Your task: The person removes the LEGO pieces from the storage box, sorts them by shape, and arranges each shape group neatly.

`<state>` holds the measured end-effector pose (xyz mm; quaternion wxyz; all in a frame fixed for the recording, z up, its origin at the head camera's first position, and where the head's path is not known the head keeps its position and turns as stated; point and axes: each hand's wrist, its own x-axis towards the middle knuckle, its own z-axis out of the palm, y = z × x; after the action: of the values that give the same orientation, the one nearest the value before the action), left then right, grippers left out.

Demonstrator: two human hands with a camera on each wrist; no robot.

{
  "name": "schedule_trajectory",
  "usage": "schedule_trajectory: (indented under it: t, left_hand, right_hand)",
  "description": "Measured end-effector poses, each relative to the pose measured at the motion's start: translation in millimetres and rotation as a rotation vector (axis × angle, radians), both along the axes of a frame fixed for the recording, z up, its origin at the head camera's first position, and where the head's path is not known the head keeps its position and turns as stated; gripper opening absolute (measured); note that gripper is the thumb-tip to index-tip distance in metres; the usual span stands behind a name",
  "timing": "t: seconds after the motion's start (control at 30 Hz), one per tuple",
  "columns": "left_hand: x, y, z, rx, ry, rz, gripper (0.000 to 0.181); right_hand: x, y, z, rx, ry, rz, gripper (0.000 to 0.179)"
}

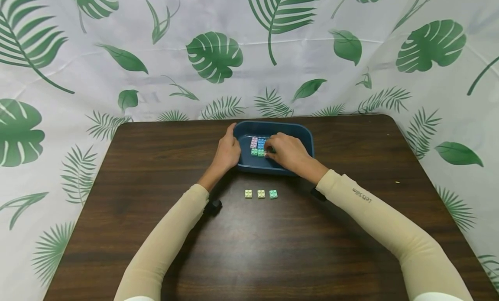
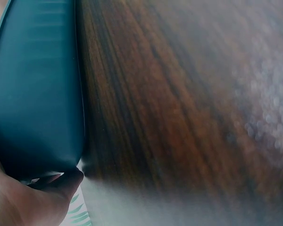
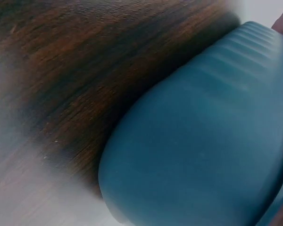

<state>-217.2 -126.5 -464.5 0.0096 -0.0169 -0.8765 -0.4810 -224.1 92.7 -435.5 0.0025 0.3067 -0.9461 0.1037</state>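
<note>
A dark blue tray (image 1: 249, 166) stands near the table's far edge. My left hand (image 1: 228, 149) grips its left end, thumb up by the rim; in the left wrist view the fingers (image 2: 68, 186) curl round the tray's end. My right hand (image 1: 288, 151) reaches inside, fingers bent, fingertips right beside a cluster of building bricks. There lie a pink brick (image 1: 254, 142), a blue brick (image 1: 260, 143) and two green bricks (image 1: 260, 153). I cannot tell whether the right fingertips pinch a brick, since the hand hides that side. The right wrist view shows the tray's outer wall (image 3: 179, 141).
In front of the tray, two yellow bricks (image 1: 261, 194) and a mint green brick (image 1: 273, 194) sit in a spaced row on the dark wooden table (image 1: 241, 249). A white curtain with green leaves (image 1: 163, 67) hangs behind the table's far edge.
</note>
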Motion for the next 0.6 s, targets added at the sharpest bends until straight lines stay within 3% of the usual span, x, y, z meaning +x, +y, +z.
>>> schedule_trajectory:
  t: [0.4,0.6]
  left_hand:
    - [0.1,2.7,0.7,0.023,-0.018,-0.006,0.058]
    - [1.3,1.7,2.3,-0.002,-0.006,0.004,0.058]
  right_hand:
    - [-3.1,3.0,-2.9,0.042,0.010,0.007,0.018]
    - [6.6,7.7,14.4,0.005,0.044,0.007,0.016]
